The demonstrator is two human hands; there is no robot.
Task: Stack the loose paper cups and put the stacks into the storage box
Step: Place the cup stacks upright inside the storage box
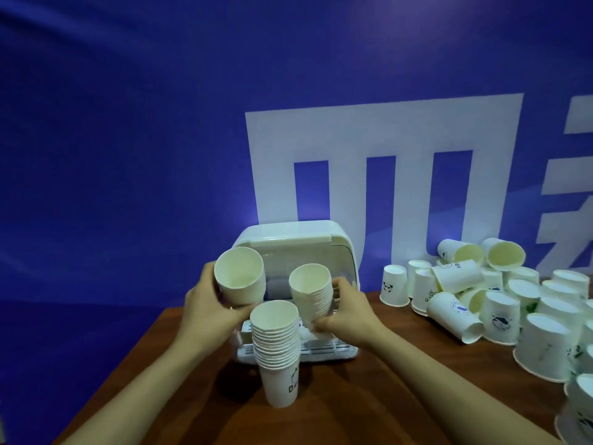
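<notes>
While both raised, left hand (205, 303) grips cup stack (240, 277), rt hand (346, 313) another (313, 293).

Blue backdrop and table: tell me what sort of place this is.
Probably a staged booth or recording setup, not a home: a blue banner with large white lettering, a wooden table, and a heap of loose paper cups beside a storage box.
</notes>
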